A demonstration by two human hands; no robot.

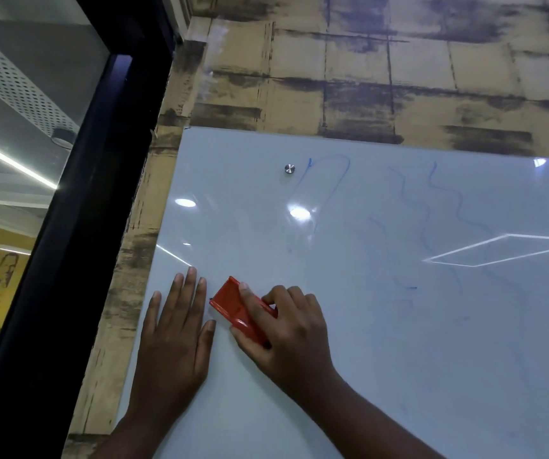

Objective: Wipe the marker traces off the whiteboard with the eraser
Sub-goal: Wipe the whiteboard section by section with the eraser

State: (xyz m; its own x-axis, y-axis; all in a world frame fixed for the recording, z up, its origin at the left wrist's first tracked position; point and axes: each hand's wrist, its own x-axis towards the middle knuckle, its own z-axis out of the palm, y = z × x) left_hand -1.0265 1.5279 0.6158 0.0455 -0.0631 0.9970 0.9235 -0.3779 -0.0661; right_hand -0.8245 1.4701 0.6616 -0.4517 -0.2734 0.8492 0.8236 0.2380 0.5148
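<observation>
My left hand [175,336] is flat, palm down, fingers straight and close together, pointing up and away from me, thumb lying alongside. My right hand [286,329] sits just beside it, fingers curled over, thumb low on the near side, index finger stretched along the top. Both forearms reach in from the bottom edge, the right one angled in from the right.

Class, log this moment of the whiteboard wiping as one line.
left hand flat on glossy whiteboard | right hand grips red plastic eraser on board | faint blue marker traces remain above
</observation>
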